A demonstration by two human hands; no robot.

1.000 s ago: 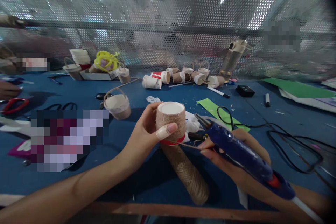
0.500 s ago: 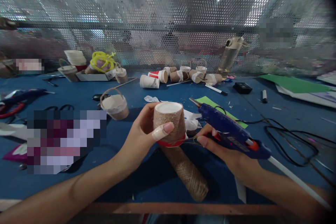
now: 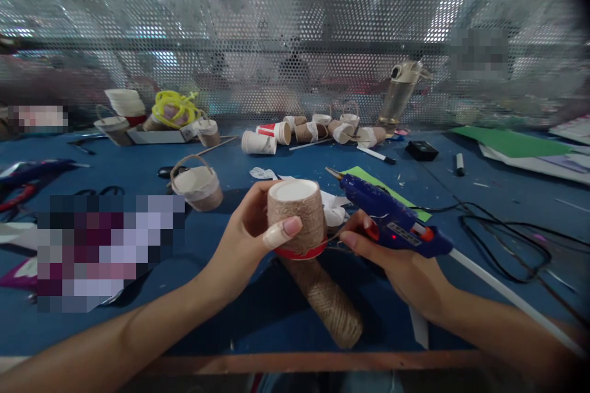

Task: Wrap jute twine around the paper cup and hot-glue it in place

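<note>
Upside down in my left hand (image 3: 251, 227) is a paper cup (image 3: 308, 212), wrapped in brown twine down to a red band at its lower rim. My thumb presses on its front. My right hand (image 3: 391, 252) holds a blue glue gun (image 3: 382, 212) with a white glue stick out of its back, its nozzle pointing up and left. The thumb and forefinger of that hand also pinch a strand of twine beside the cup. A roll of twine (image 3: 329, 301) lies below the cup on the blue table.
A small basket cup (image 3: 200, 187) stands at the left, with several cups (image 3: 308, 130) farther back. At the right are a black cable (image 3: 502, 252), green paper (image 3: 511, 140) and a black box (image 3: 421, 150). A bottle (image 3: 400, 95) stands near the mesh screen.
The glue gun and my right hand have shifted slightly left, closer to the cup. The whole view has moved a little. Both hands keep their holds.
</note>
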